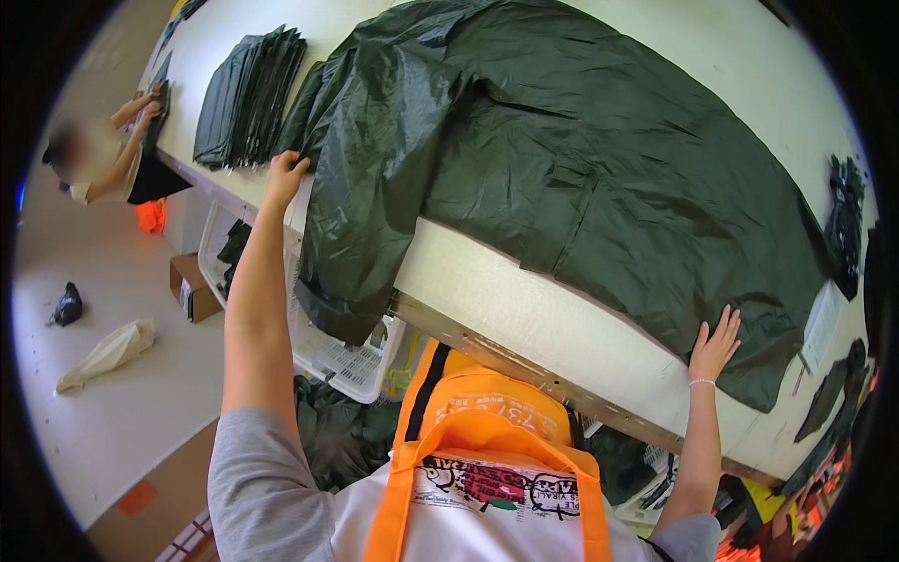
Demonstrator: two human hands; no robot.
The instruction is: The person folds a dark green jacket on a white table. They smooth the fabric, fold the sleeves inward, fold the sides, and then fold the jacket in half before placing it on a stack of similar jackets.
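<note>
A large dark green garment of thin, shiny fabric lies spread over the white table. What looks like a sleeve drapes from its left part over the table's near edge. At the garment's upper left, my left hand is closed with the fingers bent on its edge, beside a stack of folded dark green pieces. Toward the right end my right hand rests flat on the fabric, fingers stretched out, gripping nothing. Both arms are spread wide.
Under the near table edge stand a white plastic basket and dark green fabric. At the left are a cardboard box and another person handling dark fabric. A dark bundle and a white paper pad lie at the right.
</note>
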